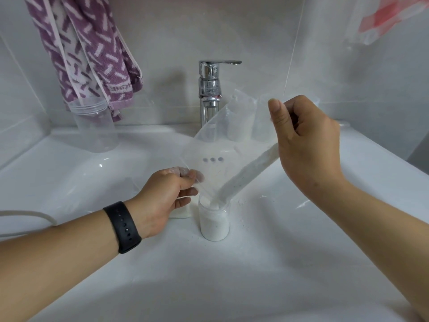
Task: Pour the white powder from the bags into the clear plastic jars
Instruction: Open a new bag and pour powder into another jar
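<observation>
A clear plastic bag [222,145] hangs tilted over a small clear jar [214,219] standing in the white sink basin. White powder [250,173] lies along the bag's lower right edge and streams from its bottom corner into the jar, which is mostly full. My right hand [306,145] pinches the bag's upper corner, held high. My left hand [167,196], with a black wristband, pinches the bag's lower left edge just left of the jar mouth. A second small jar of powder [183,211] stands partly hidden behind my left hand.
A chrome faucet [210,89] rises at the back centre of the sink [69,182]. A large empty clear container [95,126] stands at the back left under a purple patterned towel [86,49]. More powder-filled jars [240,126] show through the bag near the faucet. A white cable [30,214] lies at left.
</observation>
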The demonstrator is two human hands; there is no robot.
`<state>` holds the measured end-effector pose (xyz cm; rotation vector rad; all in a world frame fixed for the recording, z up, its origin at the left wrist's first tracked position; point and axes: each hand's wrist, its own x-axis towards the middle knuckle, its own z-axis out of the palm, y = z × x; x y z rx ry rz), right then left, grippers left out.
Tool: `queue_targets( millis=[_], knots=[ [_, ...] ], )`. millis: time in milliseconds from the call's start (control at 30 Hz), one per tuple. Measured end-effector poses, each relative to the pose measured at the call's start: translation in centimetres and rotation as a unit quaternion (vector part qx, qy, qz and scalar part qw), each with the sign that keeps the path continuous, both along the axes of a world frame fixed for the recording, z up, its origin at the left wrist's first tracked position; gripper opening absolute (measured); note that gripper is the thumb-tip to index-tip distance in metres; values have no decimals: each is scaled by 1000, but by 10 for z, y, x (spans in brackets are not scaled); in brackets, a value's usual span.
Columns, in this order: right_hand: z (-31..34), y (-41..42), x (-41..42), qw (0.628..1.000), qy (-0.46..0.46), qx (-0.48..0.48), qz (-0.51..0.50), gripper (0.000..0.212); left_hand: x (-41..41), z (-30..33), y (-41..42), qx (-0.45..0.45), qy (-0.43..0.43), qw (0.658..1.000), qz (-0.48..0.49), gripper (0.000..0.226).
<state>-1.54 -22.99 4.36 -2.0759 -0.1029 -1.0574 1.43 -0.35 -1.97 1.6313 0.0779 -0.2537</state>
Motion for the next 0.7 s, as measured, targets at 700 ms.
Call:
queue_targets(
  millis=[700],
  knots=[
    [-4,-2,6,998,64,-7,-19,17,1,-1,-1,-27,25,999,15,19]
  ],
)
